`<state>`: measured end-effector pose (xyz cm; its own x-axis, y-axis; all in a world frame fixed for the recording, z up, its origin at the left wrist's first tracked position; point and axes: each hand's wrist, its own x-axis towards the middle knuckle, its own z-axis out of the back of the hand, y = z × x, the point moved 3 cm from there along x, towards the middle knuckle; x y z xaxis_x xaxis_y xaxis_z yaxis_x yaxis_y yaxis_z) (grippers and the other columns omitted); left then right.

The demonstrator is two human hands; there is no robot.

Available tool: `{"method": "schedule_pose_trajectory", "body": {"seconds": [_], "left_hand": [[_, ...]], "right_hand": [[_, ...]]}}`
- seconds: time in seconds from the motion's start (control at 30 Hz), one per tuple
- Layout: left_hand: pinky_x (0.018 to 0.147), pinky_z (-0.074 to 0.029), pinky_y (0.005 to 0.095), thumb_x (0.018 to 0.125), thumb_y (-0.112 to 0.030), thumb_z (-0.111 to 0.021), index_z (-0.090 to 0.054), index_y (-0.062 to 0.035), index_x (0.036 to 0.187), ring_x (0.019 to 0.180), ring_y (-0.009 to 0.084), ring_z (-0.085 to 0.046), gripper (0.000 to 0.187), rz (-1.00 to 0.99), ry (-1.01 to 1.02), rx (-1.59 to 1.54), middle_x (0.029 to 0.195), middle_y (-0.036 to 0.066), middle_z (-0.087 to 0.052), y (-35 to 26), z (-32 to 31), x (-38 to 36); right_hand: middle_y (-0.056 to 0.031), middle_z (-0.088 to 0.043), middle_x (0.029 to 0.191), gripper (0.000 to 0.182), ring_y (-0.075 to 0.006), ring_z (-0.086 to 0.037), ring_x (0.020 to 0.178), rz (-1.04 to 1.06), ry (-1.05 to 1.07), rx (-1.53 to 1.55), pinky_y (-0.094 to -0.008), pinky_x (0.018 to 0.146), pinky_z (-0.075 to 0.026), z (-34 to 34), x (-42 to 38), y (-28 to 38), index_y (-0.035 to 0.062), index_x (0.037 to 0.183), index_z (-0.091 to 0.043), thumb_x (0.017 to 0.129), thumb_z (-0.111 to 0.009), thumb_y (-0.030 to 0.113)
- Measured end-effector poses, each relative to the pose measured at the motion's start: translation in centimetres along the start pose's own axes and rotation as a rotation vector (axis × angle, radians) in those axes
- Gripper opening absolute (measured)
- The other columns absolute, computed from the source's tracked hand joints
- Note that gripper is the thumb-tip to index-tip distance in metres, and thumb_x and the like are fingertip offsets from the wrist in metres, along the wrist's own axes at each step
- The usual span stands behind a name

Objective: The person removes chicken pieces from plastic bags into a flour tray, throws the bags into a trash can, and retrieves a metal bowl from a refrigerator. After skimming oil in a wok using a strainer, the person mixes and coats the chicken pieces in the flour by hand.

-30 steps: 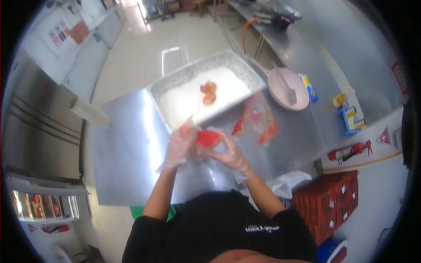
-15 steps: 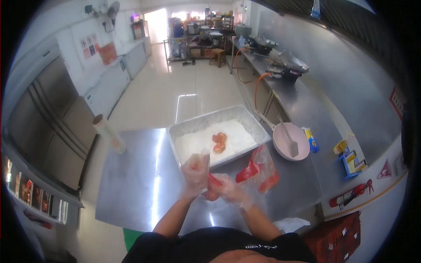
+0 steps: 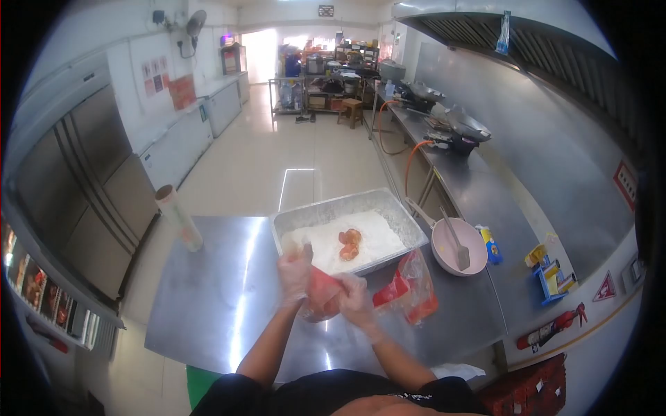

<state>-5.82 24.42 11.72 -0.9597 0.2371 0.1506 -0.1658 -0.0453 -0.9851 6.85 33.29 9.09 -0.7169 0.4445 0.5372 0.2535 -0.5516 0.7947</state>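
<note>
Both my hands wear clear plastic gloves. My left hand (image 3: 295, 279) and my right hand (image 3: 355, 298) are closed on a clear bag with red contents (image 3: 323, 295), held over the steel table's front part. Just beyond them stands a metal tray (image 3: 409, 239) of white powder (image 3: 312, 237), with reddish-orange pieces (image 3: 349, 244) on the powder. A second red-stained plastic bag (image 3: 408, 288) lies on the table to the right of my right hand.
A pink pan (image 3: 472, 260) with a grey spatula (image 3: 462, 255) stands right of the tray. A plastic wrap roll (image 3: 178, 218) stands at the table's left edge. Farther right are a yellow-and-blue packet (image 3: 490, 245) and a blue holder (image 3: 551, 281).
My hands have moved apart, the left one to the left, and the red bag now shows stretched between them. The camera view has tilted slightly upward.
</note>
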Motion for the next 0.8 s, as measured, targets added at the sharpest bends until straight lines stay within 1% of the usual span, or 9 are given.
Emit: {"method": "schedule_pose_trajectory", "body": {"seconds": [0.03, 0.1, 0.17, 0.27, 0.43, 0.53, 0.63, 0.67, 0.8], "left_hand": [[0.062, -0.046, 0.0315, 0.091, -0.038, -0.066, -0.060, -0.0013, 0.078, 0.064, 0.0116, -0.051, 0.039, 0.023, 0.038, 0.041, 0.068, 0.001, -0.056, 0.0, 0.4, -0.2], [0.069, -0.048, 0.0332, 0.095, -0.049, -0.052, -0.060, 0.0020, 0.100, 0.079, 0.0153, -0.057, 0.052, -0.015, 0.190, 0.013, 0.087, 0.008, -0.063, 0.7, 1.5, -0.2], [0.080, -0.049, 0.0322, 0.098, -0.057, -0.041, -0.053, 0.0018, 0.122, 0.095, 0.0175, -0.060, 0.064, -0.003, 0.320, -0.125, 0.108, 0.013, -0.063, 1.6, 2.4, 0.2], [0.087, -0.048, 0.0321, 0.098, -0.049, -0.048, -0.054, -0.0001, 0.121, 0.100, 0.0171, -0.057, 0.054, 0.091, 0.288, -0.286, 0.109, 0.010, -0.061, 4.9, 3.3, 1.3], [0.084, -0.046, 0.0302, 0.096, -0.042, -0.057, -0.057, 0.0000, 0.116, 0.097, 0.0142, -0.054, 0.047, 0.091, 0.188, -0.492, 0.105, 0.007, -0.061, 4.0, 3.4, 0.5], [0.078, -0.048, 0.0295, 0.095, -0.038, -0.059, -0.057, -0.0004, 0.114, 0.090, 0.0126, -0.057, 0.042, 0.101, 0.224, -0.605, 0.101, 0.005, -0.062, 2.1, 3.3, -0.5], [0.067, -0.048, 0.0298, 0.096, -0.035, -0.059, -0.058, -0.0011, 0.109, 0.075, 0.0112, -0.056, 0.036, 0.110, 0.453, 0.016, 0.091, 0.001, -0.062, 2.1, 3.5, -2.9], [0.063, -0.047, 0.0303, 0.097, -0.034, -0.058, -0.058, -0.0011, 0.107, 0.071, 0.0116, -0.055, 0.034, 0.079, 0.418, -0.078, 0.086, 0.000, -0.061, 2.6, 3.2, -3.9], [0.059, -0.044, 0.0306, 0.099, -0.033, -0.055, -0.059, -0.0007, 0.099, 0.065, 0.0130, -0.052, 0.033, -0.073, 0.145, -0.141, 0.078, 0.002, -0.058, 5.3, 2.0, -5.6]], "right_hand": [[-0.0158, -0.067, 0.086, 0.023, -0.0207, -0.064, 0.078, -0.080, -0.021, -0.033, -0.0324, 0.073, -0.049, 0.2, 0.6, -0.5, -0.0001, 0.103, -0.066, 0.094, -0.057, 0.019], [-0.0170, -0.067, 0.084, 0.025, -0.0207, -0.065, 0.077, -0.275, -0.050, -0.098, -0.0329, 0.072, -0.050, 0.4, 1.2, -1.8, 0.0002, 0.105, -0.065, 0.095, -0.057, 0.021], [-0.0193, -0.059, 0.077, 0.017, -0.0220, -0.059, 0.074, -0.207, -0.156, -0.189, -0.0329, 0.071, -0.046, 0.8, 2.8, -1.5, 0.0002, 0.094, -0.064, 0.093, -0.056, 0.015], [-0.0128, -0.059, 0.078, 0.024, -0.0178, -0.056, 0.076, -0.145, -0.276, 0.078, -0.0309, 0.072, -0.045, 0.8, 4.1, 0.0, 0.0012, 0.094, -0.064, 0.098, -0.053, 0.021], [-0.0059, -0.061, 0.093, 0.031, -0.0131, -0.054, 0.088, -0.408, -0.333, 0.594, -0.0287, 0.078, -0.044, 0.8, 3.8, 1.4, 0.0004, 0.099, -0.064, 0.101, -0.052, 0.029], [-0.0045, -0.060, 0.100, 0.033, -0.0108, -0.053, 0.093, -0.441, -0.334, 0.466, -0.0270, 0.081, -0.043, 0.9, 2.2, -2.3, 0.0011, 0.102, -0.065, 0.100, -0.054, 0.032], [-0.0057, -0.062, 0.100, 0.034, -0.0114, -0.055, 0.093, -0.447, -0.331, 0.116, -0.0270, 0.080, -0.045, 1.5, 1.1, 0.0, 0.0004, 0.106, -0.065, 0.099, -0.054, 0.032], [-0.0063, -0.063, 0.099, 0.034, -0.0119, -0.056, 0.092, -0.440, -0.329, -0.034, -0.0271, 0.080, -0.045, 1.6, 0.7, 1.5, 0.0000, 0.107, -0.064, 0.099, -0.054, 0.031], [-0.0095, -0.065, 0.103, 0.033, -0.0142, -0.059, 0.092, -0.411, -0.118, 0.282, -0.0288, 0.081, -0.048, 0.8, -0.6, 0.0, -0.0005, 0.114, -0.062, 0.093, -0.063, 0.024]]}}
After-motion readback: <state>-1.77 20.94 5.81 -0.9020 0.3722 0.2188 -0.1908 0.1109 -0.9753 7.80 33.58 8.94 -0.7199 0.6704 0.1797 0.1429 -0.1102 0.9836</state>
